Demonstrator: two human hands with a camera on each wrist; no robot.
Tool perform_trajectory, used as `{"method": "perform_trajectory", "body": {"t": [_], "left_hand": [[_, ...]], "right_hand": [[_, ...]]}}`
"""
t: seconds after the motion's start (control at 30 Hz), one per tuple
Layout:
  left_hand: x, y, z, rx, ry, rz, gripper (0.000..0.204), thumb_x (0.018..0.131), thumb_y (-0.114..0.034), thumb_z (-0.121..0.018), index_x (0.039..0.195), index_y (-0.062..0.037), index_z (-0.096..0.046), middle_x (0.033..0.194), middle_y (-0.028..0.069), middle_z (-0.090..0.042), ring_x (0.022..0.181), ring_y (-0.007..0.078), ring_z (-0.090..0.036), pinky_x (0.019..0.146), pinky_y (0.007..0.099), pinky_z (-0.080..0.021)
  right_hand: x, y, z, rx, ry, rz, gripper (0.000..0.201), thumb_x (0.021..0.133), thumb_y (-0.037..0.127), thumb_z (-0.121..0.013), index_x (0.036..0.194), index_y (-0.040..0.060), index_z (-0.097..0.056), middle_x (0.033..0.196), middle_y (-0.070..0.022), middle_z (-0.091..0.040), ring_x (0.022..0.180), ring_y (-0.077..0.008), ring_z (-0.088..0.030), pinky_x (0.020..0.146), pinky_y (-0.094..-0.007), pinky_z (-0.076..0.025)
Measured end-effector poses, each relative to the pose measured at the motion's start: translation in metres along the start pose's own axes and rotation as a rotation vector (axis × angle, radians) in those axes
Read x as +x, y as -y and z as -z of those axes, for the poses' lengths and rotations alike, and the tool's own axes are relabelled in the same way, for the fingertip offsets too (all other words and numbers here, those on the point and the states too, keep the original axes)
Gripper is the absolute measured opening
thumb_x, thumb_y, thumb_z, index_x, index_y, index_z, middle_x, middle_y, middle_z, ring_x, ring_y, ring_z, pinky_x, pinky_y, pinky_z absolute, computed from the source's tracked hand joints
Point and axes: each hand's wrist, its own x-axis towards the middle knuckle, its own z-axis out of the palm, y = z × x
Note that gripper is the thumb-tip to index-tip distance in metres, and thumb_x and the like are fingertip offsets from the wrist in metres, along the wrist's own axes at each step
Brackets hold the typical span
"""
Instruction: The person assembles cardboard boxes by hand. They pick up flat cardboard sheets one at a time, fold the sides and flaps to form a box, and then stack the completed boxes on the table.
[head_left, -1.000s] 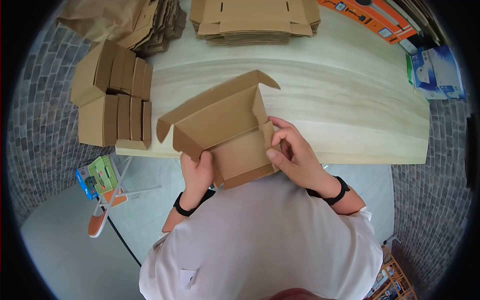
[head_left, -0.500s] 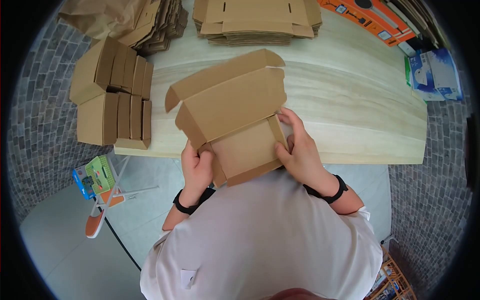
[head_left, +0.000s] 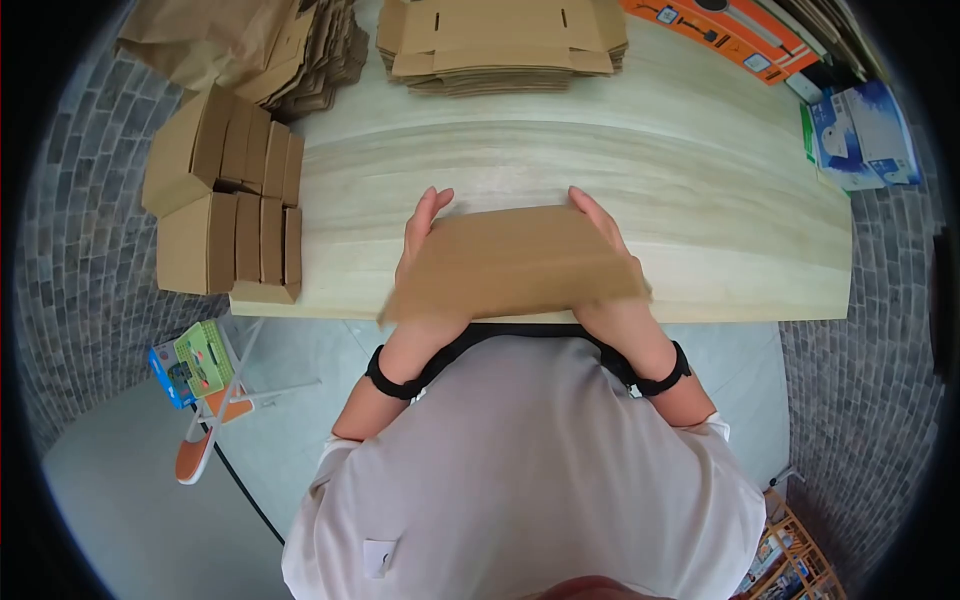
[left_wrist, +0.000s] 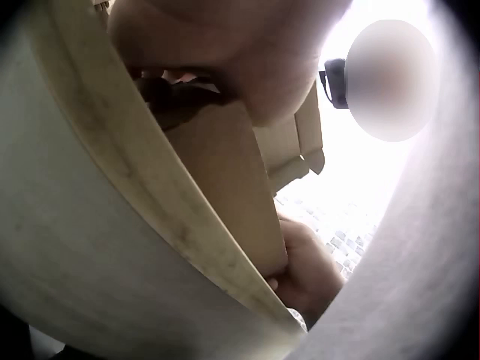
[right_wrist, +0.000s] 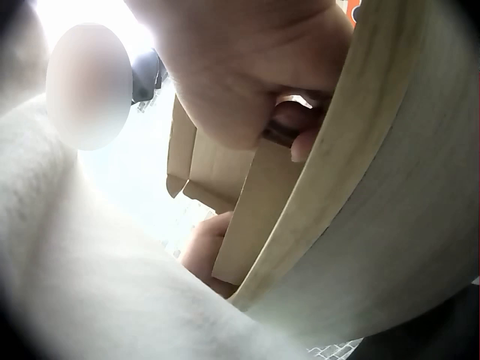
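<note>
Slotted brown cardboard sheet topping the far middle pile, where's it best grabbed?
I'd take the sheet by both near corners, coming from the near side: it lies flat, and those corners seem to jut past the layers beneath.

Person in a pale grey shirt [head_left: 520,460] with sleeves ending near the elbows, a small white patch [head_left: 379,558] bearing a dark mark, and black wristbands [head_left: 392,375] on both wrists.

grey brick-patterned walls [head_left: 846,420], pale floor [head_left: 740,400], light wood-grained table [head_left: 700,180]
</note>
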Motion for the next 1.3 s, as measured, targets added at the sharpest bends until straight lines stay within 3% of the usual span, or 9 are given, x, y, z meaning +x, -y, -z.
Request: {"method": "perform_trajectory", "body": {"t": [0.07, 0.13, 0.27, 0.43, 0.53, 0.7, 0.8, 1.07, 1.3], "left_hand": [[0.002, -0.002, 0.000, -0.035, 0.003, 0.061, 0.071, 0.091, -0.015, -0.062, 0.152, -0.0013, -0.028, 0.150, 0.0203, -0.039, 0.123, 0.0336, -0.051, 0.101, 0.0394, -0.044], [0.005, -0.004, 0.002, 0.278, 0.048, -0.179, 0.078, 0.091, -0.018, -0.065, 0.155, -0.0016, -0.023, 0.154, 0.0222, -0.032, 0.133, 0.0377, -0.042, 0.108, 0.0429, -0.040], [0.002, 0.011, 0.010, 0.233, 0.054, -0.287, 0.077, 0.091, -0.018, -0.065, 0.154, -0.0003, -0.025, 0.155, 0.0243, -0.027, 0.140, 0.0417, -0.033, 0.112, 0.0459, -0.035], [0.000, 0.009, 0.010, 0.166, 0.066, -0.055, 0.069, 0.093, -0.018, -0.064, 0.153, -0.0029, -0.032, 0.149, 0.0166, -0.043, 0.132, 0.0320, -0.045, 0.108, 0.0402, -0.040], [-0.001, 0.012, 0.006, 0.175, 0.022, -0.063, 0.067, 0.094, -0.018, -0.063, 0.153, -0.0046, -0.034, 0.147, 0.0149, -0.048, 0.130, 0.0293, -0.048, 0.107, 0.0388, -0.041], [-0.001, 0.015, 0.015, 0.091, 0.089, -0.073, 0.061, 0.092, -0.016, -0.063, 0.148, -0.0039, -0.042, 0.147, 0.0166, -0.048, 0.131, 0.0324, -0.048, 0.107, 0.0392, -0.042], [-0.001, 0.018, 0.026, 0.098, 0.186, -0.164, 0.060, 0.089, -0.016, -0.066, 0.145, -0.0040, -0.046, 0.148, 0.0191, -0.045, 0.133, 0.0363, -0.047, 0.108, 0.0416, -0.042], [-0.004, -0.004, 0.041, 0.031, 0.336, -0.127, 0.072, 0.080, -0.024, -0.077, 0.144, -0.0066, -0.048, 0.154, 0.0204, -0.035, 0.138, 0.0385, -0.038, 0.113, 0.0440, -0.034], [-0.013, 0.017, 0.045, 0.210, 0.336, -0.313, 0.062, 0.071, -0.017, -0.081, 0.130, -0.0074, -0.062, 0.147, 0.0131, -0.049, 0.098, 0.0268, -0.052, 0.087, 0.0362, -0.047]], "right_hand": [[0.003, 0.005, 0.008, 0.034, 0.081, -0.166, 0.060, 0.086, -0.001, -0.062, 0.143, 0.0135, -0.048, 0.146, -0.0213, -0.047, 0.078, -0.0273, -0.066, 0.068, -0.0316, -0.054], [0.000, -0.004, 0.007, 0.117, 0.073, -0.157, 0.060, 0.084, -0.003, -0.065, 0.140, 0.0141, -0.050, 0.147, -0.0196, -0.046, 0.075, -0.0228, -0.064, 0.066, -0.0289, -0.053], [-0.001, -0.013, 0.011, 0.220, 0.111, -0.161, 0.065, 0.077, -0.008, -0.070, 0.137, 0.0148, -0.054, 0.149, -0.0153, -0.045, 0.069, -0.0156, -0.060, 0.064, -0.0247, -0.051], [0.001, -0.013, 0.013, 0.186, 0.186, -0.185, 0.067, 0.078, -0.003, -0.069, 0.140, 0.0143, -0.051, 0.152, -0.0161, -0.042, 0.072, -0.0193, -0.061, 0.068, -0.0281, -0.052], [0.003, -0.009, 0.009, 0.132, 0.137, -0.122, 0.068, 0.080, 0.001, -0.067, 0.144, 0.0148, -0.047, 0.153, -0.0165, -0.040, 0.074, -0.0223, -0.061, 0.072, -0.0310, -0.053], [0.005, -0.008, 0.015, 0.122, 0.140, -0.045, 0.075, 0.077, 0.000, -0.070, 0.146, 0.0163, -0.044, 0.155, -0.0161, -0.036, 0.078, -0.0236, -0.061, 0.073, -0.0321, -0.055], [0.002, -0.013, 0.026, 0.243, 0.352, -0.220, 0.078, 0.071, -0.007, -0.072, 0.142, 0.0153, -0.048, 0.157, -0.0143, -0.032, 0.083, -0.0218, -0.061, 0.072, -0.0311, -0.055], [-0.002, -0.013, 0.035, 0.233, 0.492, -0.048, 0.081, 0.062, -0.015, -0.073, 0.136, 0.0112, -0.052, 0.157, -0.0098, -0.030, 0.091, -0.0221, -0.060, 0.078, -0.0332, -0.056], [-0.013, -0.011, 0.030, 0.034, 0.439, 0.083, 0.076, 0.066, -0.015, -0.069, 0.136, 0.0107, -0.053, 0.153, -0.0101, -0.037, 0.099, -0.0265, -0.059, 0.085, -0.0357, -0.054]]}}
